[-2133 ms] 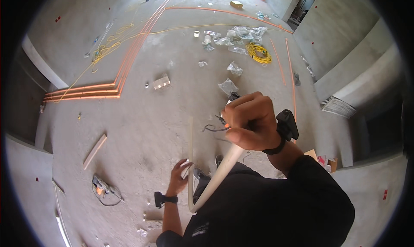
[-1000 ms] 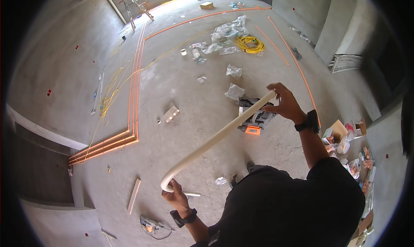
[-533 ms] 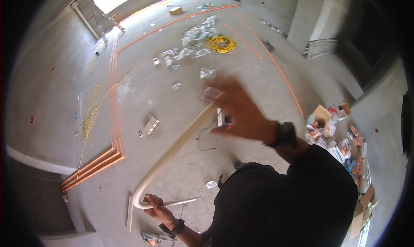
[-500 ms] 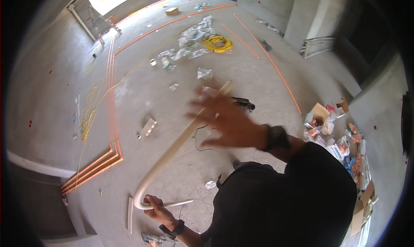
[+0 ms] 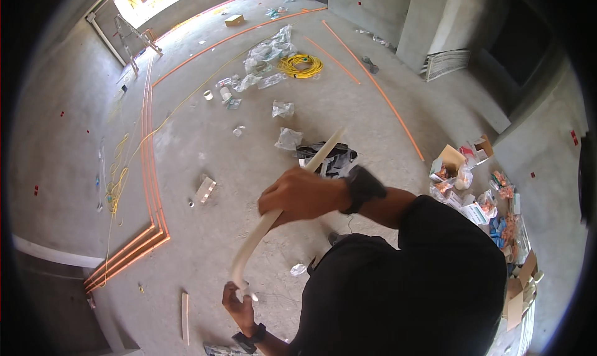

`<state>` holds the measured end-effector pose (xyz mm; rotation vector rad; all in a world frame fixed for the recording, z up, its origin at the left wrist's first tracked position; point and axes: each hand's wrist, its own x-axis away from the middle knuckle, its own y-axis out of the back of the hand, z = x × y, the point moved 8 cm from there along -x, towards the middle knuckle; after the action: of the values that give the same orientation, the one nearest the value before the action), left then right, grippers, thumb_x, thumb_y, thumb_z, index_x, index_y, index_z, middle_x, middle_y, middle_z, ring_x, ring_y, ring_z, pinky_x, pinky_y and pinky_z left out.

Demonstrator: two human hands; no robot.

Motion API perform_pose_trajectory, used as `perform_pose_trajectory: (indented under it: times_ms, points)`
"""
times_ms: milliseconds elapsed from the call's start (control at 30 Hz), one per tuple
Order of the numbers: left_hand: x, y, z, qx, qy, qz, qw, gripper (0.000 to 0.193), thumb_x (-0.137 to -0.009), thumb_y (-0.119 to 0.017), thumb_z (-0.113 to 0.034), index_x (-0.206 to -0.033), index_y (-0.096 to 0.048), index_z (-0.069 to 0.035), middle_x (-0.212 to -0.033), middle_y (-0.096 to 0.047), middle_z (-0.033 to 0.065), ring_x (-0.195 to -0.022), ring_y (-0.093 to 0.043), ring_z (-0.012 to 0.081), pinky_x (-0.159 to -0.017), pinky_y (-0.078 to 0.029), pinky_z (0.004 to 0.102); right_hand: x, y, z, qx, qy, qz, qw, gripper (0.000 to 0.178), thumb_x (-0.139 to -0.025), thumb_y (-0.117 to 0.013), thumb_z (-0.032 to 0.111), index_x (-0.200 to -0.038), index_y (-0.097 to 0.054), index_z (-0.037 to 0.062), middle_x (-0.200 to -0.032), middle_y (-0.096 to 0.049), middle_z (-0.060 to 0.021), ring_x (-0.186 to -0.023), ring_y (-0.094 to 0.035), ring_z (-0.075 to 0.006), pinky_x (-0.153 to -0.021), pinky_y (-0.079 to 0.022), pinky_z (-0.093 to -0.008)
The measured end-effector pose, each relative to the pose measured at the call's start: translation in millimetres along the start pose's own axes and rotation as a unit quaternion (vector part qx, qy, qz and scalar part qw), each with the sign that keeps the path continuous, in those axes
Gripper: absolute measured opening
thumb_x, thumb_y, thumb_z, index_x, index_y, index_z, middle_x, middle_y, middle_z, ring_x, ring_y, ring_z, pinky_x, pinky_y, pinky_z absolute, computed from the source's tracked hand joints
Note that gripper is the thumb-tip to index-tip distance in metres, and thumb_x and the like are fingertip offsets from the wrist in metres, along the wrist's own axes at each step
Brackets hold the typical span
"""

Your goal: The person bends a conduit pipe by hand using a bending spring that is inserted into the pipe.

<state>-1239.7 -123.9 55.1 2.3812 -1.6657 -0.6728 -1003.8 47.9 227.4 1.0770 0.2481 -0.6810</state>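
A cream plastic pipe (image 5: 253, 249) slants across the middle, with its far end pointing up and right and a curved bend at its lower end. My right hand (image 5: 305, 194) is wrapped over the pipe's middle, palm down. Lower left, my left hand (image 5: 239, 307) has its fingers closed at the bent end, where a short pale tip shows beside them. Beyond the right hand, under the pipe's far end, a black bag (image 5: 339, 163) lies on the floor.
Orange pipes (image 5: 152, 169) run along the floor at left, beside yellow cable. A yellow hose coil (image 5: 300, 65) and clear plastic bags (image 5: 267, 54) lie farther off. Open cartons (image 5: 449, 160) line the right wall. A pale strip (image 5: 185, 317) lies lower left.
My right hand, spread over the pipe before, has closed around it. The pipe's bent end and my left hand have shifted right, and the bend has turned.
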Motion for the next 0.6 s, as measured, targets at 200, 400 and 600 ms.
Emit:
perform_pose_trajectory:
  times_ms: [200, 400, 600]
  points:
    - [78, 5, 168, 0.081, 0.218, 0.007, 0.973, 0.079, -0.100, -0.030, -0.064, -0.113, -0.065, 0.005, -0.111, -0.066, 0.0165, -0.105, -0.061, 0.0267, -0.090, -0.046, 0.0419, 55, 107, -53, -0.020, -0.104, -0.083, 0.991, 0.027, -0.068, -0.086, 0.014, -0.087, -0.069, 0.0043, -0.074, -0.067, -0.0071, -0.062, -0.064, -0.0199, -0.056, -0.048, -0.0306]
    - [164, 39, 277, -0.019, 0.373, -0.021, 0.927, 0.066, -0.104, -0.032, -0.050, -0.119, -0.063, 0.006, -0.117, -0.066, 0.0181, -0.112, -0.060, 0.0283, -0.100, -0.043, 0.0416, 151, 216, -86, -0.022, -0.209, -0.165, 0.964, 0.024, -0.072, -0.085, 0.010, -0.082, -0.067, -0.0007, -0.077, -0.064, -0.0033, -0.070, -0.056, -0.0102, -0.062, -0.045, -0.0270]
    - [177, 100, 296, -0.065, 0.276, -0.220, 0.934, 0.061, -0.105, -0.037, -0.044, -0.135, -0.046, 0.008, -0.135, -0.052, 0.0241, -0.126, -0.050, 0.0327, -0.108, -0.038, 0.0412, 181, 224, -75, -0.025, -0.279, -0.214, 0.936, 0.022, -0.080, -0.081, 0.017, -0.080, -0.066, 0.0016, -0.072, -0.057, 0.0010, -0.066, -0.048, -0.0060, -0.058, -0.037, -0.0248]
